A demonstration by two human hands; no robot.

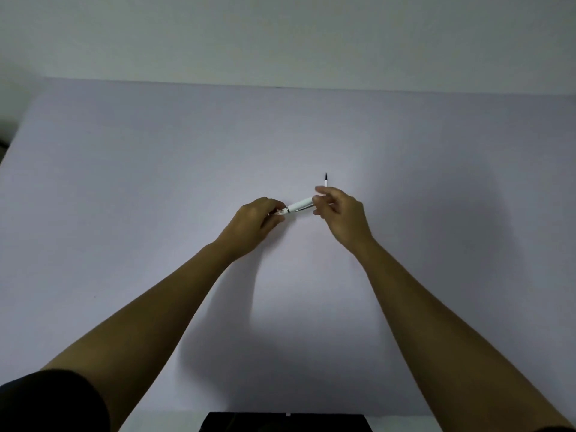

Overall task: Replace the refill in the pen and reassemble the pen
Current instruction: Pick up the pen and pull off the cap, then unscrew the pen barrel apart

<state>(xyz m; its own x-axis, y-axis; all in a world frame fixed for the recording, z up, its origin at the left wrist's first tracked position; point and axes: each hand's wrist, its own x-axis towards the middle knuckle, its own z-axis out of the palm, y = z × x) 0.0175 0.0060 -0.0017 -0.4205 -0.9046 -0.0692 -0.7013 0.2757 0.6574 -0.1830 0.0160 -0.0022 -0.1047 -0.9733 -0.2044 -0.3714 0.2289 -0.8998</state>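
A white pen (pixel 300 205) is held above the middle of the white table (pixel 156 182), slanting up to the right. My left hand (pixel 254 224) pinches its lower left end, where a small patterned section shows. My right hand (pixel 339 213) grips the upper right end with the fingertips. A thin white refill (pixel 326 180) with a dark tip sticks up just beyond my right hand; most of it is hidden behind the fingers, and I cannot tell whether it lies on the table or is held.
A black box-like object (pixel 285 422) sits at the table's near edge, below my arms. A pale wall (pixel 280 35) rises behind the table's far edge.
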